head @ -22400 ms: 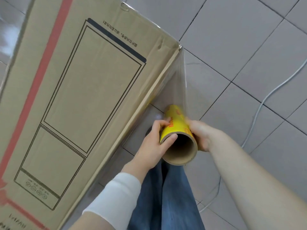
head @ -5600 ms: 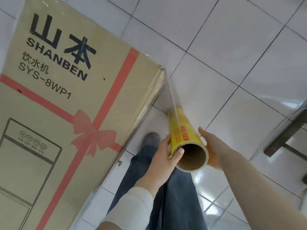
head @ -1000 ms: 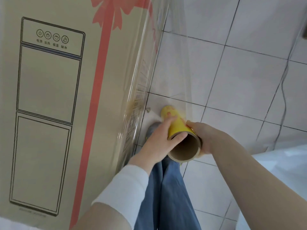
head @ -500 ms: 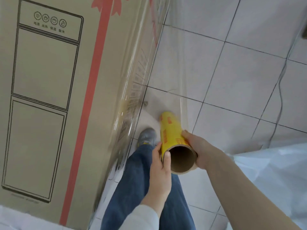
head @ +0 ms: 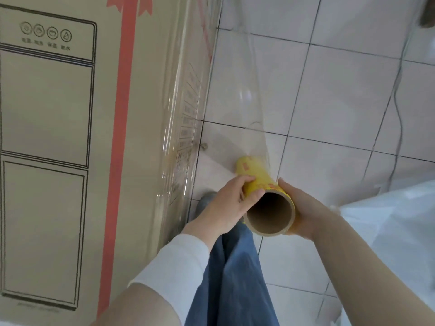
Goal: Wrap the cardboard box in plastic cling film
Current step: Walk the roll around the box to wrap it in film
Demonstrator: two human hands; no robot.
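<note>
A tall cardboard box with a red ribbon print and a line drawing of a dispenser fills the left side. Shiny cling film covers its right edge, and a clear sheet stretches from that edge down to a yellow roll with a brown cardboard core. My left hand grips the roll from the left, thumb over its top. My right hand cups the roll's near end from the right. The roll points away from me, just right of the box.
White floor tiles spread to the right, with a thin grey cable lying across them. A white plastic sheet lies at the lower right. My leg in blue jeans and a grey shoe stand close to the box's edge.
My left hand shifted from under the roll's near end back to gripping its left side. The roll rose slightly and the leg stepped back under it.
</note>
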